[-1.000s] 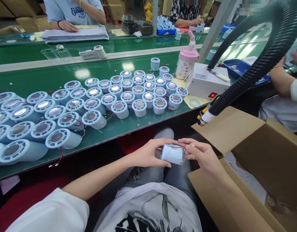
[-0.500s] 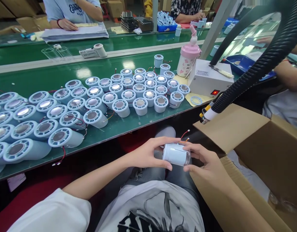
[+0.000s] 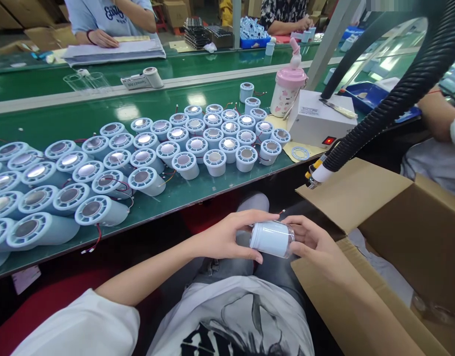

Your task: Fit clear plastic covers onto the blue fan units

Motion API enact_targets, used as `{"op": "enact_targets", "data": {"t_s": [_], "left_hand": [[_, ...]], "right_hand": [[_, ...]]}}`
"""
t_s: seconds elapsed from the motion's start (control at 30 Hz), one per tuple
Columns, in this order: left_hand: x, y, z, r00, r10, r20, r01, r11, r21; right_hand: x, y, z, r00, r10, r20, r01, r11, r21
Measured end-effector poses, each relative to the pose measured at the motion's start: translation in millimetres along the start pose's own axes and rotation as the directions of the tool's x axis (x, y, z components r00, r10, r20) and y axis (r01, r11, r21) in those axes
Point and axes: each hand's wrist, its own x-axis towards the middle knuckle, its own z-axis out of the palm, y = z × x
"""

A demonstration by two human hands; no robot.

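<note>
Above my lap I hold a light blue cylinder with a clear plastic sleeve (image 3: pixel 270 239) over it, lying on its side. My left hand (image 3: pixel 237 235) is closed round its left end, thumb below and fingers above. At the clear right end, the fingers and thumb of my right hand (image 3: pixel 309 238) grip the sleeve. A thin wire with a small white plug sticks out behind the cylinder. On the green bench (image 3: pixel 197 195) stand many similar light blue cylinders (image 3: pixel 215 162) with round metal centres and loose red and black wires.
An open cardboard box (image 3: pixel 383 198) stands at my right, with clear plastic pieces inside. Over it hangs a black flexible hose (image 3: pixel 375 128) with a metal nozzle. A white box with a red switch (image 3: pixel 321 118) and a pink-lidded cup (image 3: pixel 289 91) stand behind. Co-workers sit across and at right.
The sleeve's clear end has tilted slightly downward, and my right thumb has moved onto it. Less of the wires shows behind the cylinder. The co-worker's arm at right has shifted.
</note>
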Motion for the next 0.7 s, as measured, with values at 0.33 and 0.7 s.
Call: {"op": "enact_targets", "data": {"t_s": [0.33, 0.7], "left_hand": [[-1, -1, -1.0, 1.0, 0.023, 0.002, -0.023, 0.999, 0.031], [0, -7, -1.0, 0.993, 0.115, 0.001, -0.115, 0.993, 0.034]], "right_hand": [[5, 0, 5, 0.988, 0.147, -0.043, -0.143, 0.985, 0.092], [11, 3, 15, 0.939, 0.342, 0.019, -0.335, 0.904, 0.267]]}}
